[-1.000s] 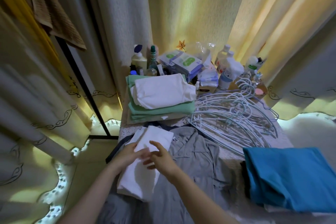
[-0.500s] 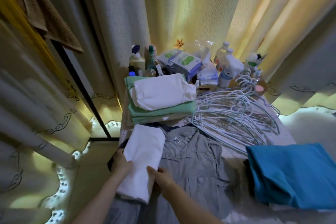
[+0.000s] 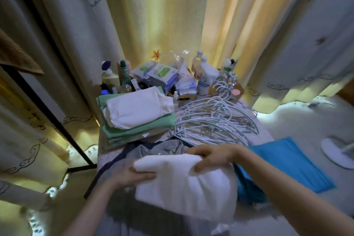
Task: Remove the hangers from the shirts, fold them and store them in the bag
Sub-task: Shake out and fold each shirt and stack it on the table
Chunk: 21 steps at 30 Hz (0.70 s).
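The left hand curls its fingers round the left edge of the folded white shirt, thumb on top. The right hand pinches the far right corner, fingers over the fold and thumb on the near face.

0.5 s ago this shirt lay long and narrow on the grey shirt, with both hands at its near end. Now it is doubled into a short thick bundle, turned crosswise and seemingly lifted, though blur hides its lower edge. I judge the fold finished, so the piece is ready for the stack or the bag.

At 11 o'clock from the hands sits the stack of folded shirts, white on green. At 1 o'clock lies the heap of empty hangers. At 3 o'clock is a blue fabric piece, which may be the bag; I cannot tell. At 12 o'clock bottles and packets crowd the far end of the table, with pale curtains behind.
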Available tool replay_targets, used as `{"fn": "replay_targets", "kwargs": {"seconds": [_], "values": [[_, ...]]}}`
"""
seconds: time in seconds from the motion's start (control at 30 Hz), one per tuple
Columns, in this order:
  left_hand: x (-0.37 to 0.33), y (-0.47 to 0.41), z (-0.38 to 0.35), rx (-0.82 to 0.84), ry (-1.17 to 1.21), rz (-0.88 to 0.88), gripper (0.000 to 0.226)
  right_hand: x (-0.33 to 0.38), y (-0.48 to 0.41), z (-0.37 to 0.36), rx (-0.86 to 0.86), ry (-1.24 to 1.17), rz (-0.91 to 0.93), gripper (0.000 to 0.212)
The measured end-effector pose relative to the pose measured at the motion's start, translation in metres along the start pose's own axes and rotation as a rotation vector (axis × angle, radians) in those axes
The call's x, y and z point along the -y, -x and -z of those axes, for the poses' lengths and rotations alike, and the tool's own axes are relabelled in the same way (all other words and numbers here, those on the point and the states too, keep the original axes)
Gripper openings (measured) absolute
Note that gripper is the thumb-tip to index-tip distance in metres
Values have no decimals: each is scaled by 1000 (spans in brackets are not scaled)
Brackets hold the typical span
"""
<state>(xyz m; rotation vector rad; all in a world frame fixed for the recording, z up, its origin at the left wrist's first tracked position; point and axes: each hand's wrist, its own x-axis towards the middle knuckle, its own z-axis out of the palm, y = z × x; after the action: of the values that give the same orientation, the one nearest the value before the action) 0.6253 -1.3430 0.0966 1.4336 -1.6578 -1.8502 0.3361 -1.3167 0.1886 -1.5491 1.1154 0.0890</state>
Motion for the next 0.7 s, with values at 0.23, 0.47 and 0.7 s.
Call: {"fn": "replay_targets", "kwargs": {"seconds": [0.23,0.47,0.7], "values": [[-92,-72,-181,117,118,-96,19,-85,166,92,-330,-15,-370,26],[-76,-105,-282,244,104,41,31,-198,186,93,-503,250,-670,40],[-23,-100,-221,183,174,75,13,-176,93,75,-713,304,-371,21]]}}
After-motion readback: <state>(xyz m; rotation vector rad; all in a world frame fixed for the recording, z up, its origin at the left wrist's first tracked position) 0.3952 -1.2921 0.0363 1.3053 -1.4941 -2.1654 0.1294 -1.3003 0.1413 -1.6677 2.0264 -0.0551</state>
